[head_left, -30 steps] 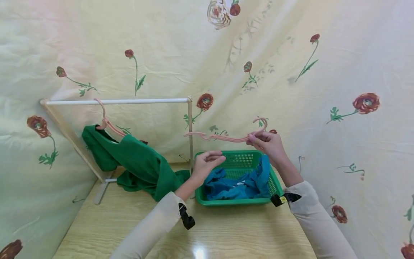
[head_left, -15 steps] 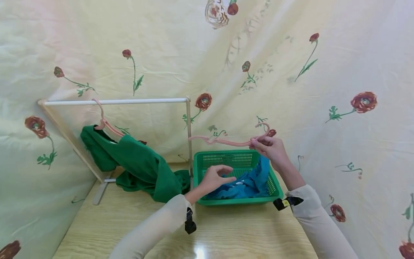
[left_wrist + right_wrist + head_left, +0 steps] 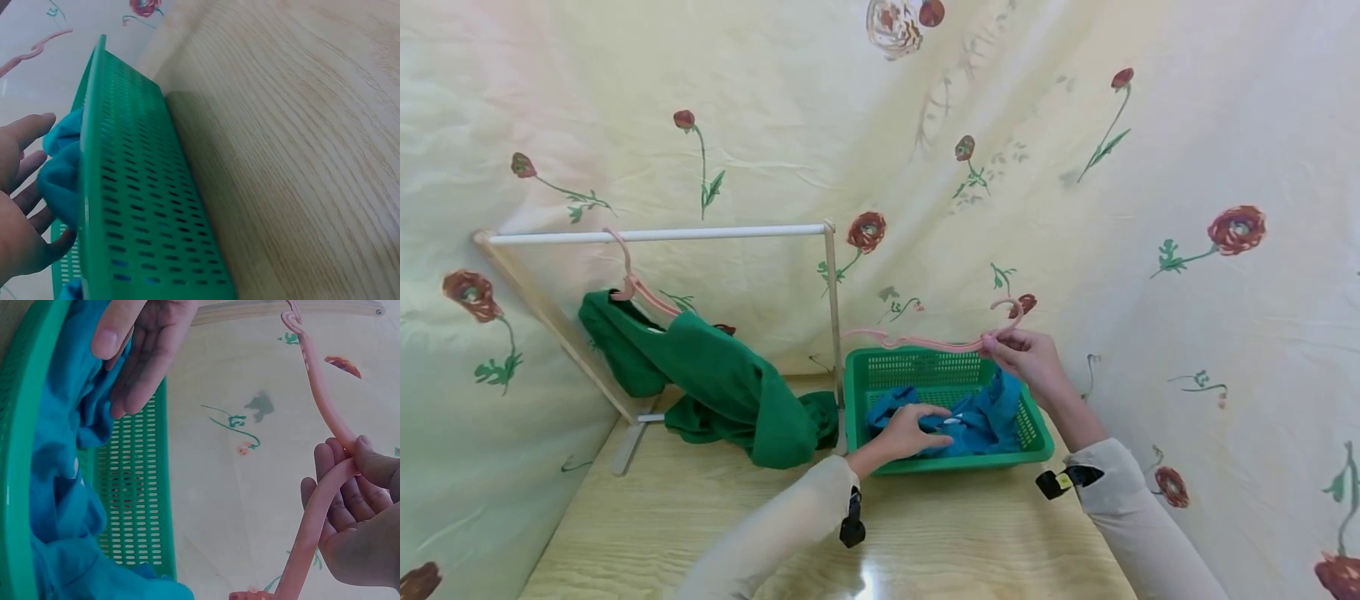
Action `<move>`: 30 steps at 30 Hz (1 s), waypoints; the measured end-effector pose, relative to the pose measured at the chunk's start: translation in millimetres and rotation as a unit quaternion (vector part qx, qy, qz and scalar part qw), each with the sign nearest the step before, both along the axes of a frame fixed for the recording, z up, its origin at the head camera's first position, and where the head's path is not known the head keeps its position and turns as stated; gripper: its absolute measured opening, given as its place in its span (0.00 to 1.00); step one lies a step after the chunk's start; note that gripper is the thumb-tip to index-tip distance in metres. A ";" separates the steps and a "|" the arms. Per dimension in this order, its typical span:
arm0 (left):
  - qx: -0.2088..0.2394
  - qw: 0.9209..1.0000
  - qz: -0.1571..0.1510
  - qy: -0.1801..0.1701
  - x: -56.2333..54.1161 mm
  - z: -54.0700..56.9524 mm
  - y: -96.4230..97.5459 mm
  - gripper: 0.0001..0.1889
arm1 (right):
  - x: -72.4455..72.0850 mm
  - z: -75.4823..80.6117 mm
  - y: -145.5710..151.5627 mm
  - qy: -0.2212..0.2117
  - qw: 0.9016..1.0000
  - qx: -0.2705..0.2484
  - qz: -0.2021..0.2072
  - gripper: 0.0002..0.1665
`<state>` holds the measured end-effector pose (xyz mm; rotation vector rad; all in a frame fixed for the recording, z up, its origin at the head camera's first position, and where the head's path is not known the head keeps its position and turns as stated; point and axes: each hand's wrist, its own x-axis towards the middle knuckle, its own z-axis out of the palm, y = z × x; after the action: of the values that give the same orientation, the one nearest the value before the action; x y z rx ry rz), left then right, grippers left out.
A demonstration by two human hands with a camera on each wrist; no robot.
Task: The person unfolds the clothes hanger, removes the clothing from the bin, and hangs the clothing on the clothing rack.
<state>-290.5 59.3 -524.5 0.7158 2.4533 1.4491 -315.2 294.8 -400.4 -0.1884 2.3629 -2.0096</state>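
My right hand [image 3: 1028, 360] pinches a pink clothes hanger [image 3: 940, 344] near its hook, holding it above the far side of a green plastic basket [image 3: 1037, 440]. In the right wrist view the thumb and fingers close on the hanger [image 3: 320, 394] at the base of the hook. Blue cloth [image 3: 985, 425] lies crumpled in the basket. Over the basket my left hand [image 3: 904, 433] reaches in close to the cloth, thumb and fingers spread apart. The left wrist view has those fingers [image 3: 31, 128] right at the blue cloth [image 3: 62, 181], with nothing gripped between them.
A small rack with a white rail [image 3: 722, 232] stands left of the basket. From it hangs a green garment [image 3: 722, 367] on another pink hanger [image 3: 642, 292], its lower part draping onto the wooden table [image 3: 700, 517]. Flower-printed fabric [image 3: 760, 83] encloses the table behind and at the sides.
My left hand has moved right and down, from beside the basket's left rim to over the blue cloth. The right hand has lowered slightly with the hanger still pinched.
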 end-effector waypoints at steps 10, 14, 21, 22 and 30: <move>-0.039 0.999 0.001 -0.010 -12.7 -14.8 15.2 0.25 | 0.7 -3.4 1.0 0.001 1.000 0.007 0.003 0.28; -0.051 0.998 0.018 -0.018 -14.1 -15.7 21.5 0.24 | -0.4 -5.3 2.0 -0.010 1.000 0.003 0.000 0.25; -0.088 0.995 0.049 0.007 -13.9 -17.7 30.8 0.19 | -1.1 -7.2 2.7 -0.014 1.000 0.009 -0.006 0.25; -0.090 0.995 0.051 0.009 -13.1 -17.7 31.5 0.19 | -1.1 -7.3 2.7 -0.017 1.000 0.007 -0.009 0.24; -0.044 0.997 0.069 0.002 -10.3 -15.8 32.5 0.09 | -1.2 -7.8 5.4 -0.021 1.000 -0.011 -0.008 0.22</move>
<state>-300.8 91.7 -540.4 0.5410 2.5974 1.3771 -316.4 300.1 -408.1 -0.1280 2.3261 -2.0261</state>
